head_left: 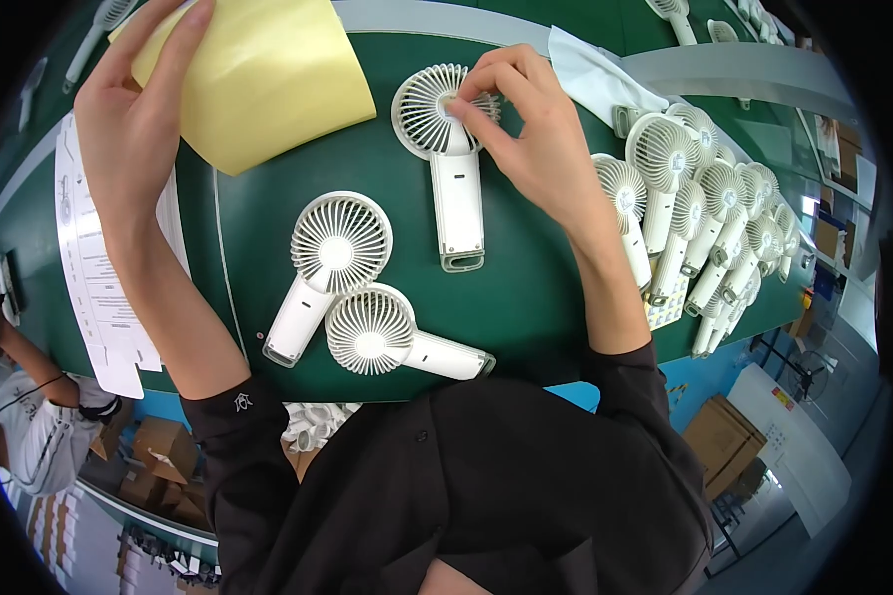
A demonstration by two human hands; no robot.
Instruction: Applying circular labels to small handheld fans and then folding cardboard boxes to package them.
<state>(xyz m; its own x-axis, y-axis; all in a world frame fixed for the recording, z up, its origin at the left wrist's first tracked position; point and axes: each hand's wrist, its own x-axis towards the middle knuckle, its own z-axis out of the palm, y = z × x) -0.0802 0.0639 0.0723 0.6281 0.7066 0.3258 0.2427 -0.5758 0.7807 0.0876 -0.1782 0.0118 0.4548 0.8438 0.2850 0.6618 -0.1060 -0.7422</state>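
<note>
Fingertips [457,108] of the right hand [538,131] pinch together at a white fan [458,183]; the left hand [129,139] grasps a yellow sheet [273,74].

We hold a yellow sheet [268,84] in our left hand [134,129]; our right hand [536,134] pinches at the hub of a white fan [456,203] on the green table [541,307]. Two similar fans [339,223] lie nearer us, a fan pile [729,193] at right.
</note>
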